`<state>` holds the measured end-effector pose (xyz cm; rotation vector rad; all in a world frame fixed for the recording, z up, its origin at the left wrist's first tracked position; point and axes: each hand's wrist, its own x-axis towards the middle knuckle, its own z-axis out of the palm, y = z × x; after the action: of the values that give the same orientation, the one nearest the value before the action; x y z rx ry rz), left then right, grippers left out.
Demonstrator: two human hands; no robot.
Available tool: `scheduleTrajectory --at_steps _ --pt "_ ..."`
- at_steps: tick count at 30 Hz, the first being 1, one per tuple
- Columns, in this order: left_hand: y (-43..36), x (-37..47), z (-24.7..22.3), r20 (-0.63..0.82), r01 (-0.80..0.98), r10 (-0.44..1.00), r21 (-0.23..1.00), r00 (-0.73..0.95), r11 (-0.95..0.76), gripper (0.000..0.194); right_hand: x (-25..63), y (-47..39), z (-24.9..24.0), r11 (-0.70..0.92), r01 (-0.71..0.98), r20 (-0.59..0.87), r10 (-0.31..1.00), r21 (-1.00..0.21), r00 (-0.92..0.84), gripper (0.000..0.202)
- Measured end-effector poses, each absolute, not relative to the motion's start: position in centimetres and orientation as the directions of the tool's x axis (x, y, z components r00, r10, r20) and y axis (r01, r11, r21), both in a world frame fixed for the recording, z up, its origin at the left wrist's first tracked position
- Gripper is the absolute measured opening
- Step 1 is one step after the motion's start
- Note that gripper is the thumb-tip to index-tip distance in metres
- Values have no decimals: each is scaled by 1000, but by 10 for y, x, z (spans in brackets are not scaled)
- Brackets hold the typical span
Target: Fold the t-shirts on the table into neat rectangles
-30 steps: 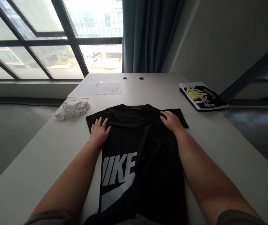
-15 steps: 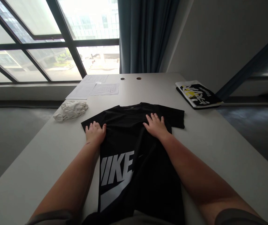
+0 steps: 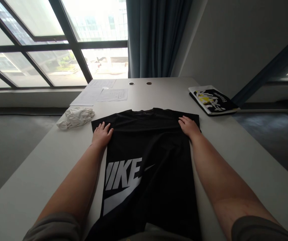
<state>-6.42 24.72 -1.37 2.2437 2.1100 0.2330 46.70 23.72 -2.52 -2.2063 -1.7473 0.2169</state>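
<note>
A black T-shirt (image 3: 164, 150) lies spread on the white table, collar at the far end and hem toward me. White NIKE lettering and part of a swoosh show on its left half. My left hand (image 3: 102, 134) rests flat on the shirt by the left sleeve, fingers spread. On the other side, my right hand (image 3: 189, 126) presses down near the base of the right sleeve, its fingers stretched out. The hem is partly hidden at the bottom edge by my own clothing.
A crumpled white cloth (image 3: 75, 117) lies at the table's left edge, with paper sheets (image 3: 112, 94) behind it. Toward the right edge sits a folded black, white and yellow printed item (image 3: 213, 100). The white table (image 3: 234, 160) reaches back to a blue curtain (image 3: 156, 40) and windows.
My right hand has slid outward from the chest to the right sleeve. The shirt now lies wider and flatter, its collar slightly farther away. My left hand has shifted slightly away from me.
</note>
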Motion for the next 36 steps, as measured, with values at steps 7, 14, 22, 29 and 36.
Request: scheduleTrajectory --at_steps 7,14,22,29,36 --pt "283 -61 -5 63 987 995 137 76 -84 63 447 261 -17 -177 950 88 975 -256 206 60" --pt "256 -60 -4 32 991 999 126 37 -41 63 444 224 -26 -72 971 219 968 -228 123 53" --pt "271 -55 -4 -32 995 999 95 13 -10 73 442 231 -25 -117 981 41 991 -153 124 61" --pt "276 -58 -1 -96 998 995 63 14 -8 75 435 254 -17 -115 985 4 993 -128 117 64" --pt "266 -50 -5 -73 999 997 -3 34 -34 74 430 225 -24 -51 992 -23 999 -114 49 65"
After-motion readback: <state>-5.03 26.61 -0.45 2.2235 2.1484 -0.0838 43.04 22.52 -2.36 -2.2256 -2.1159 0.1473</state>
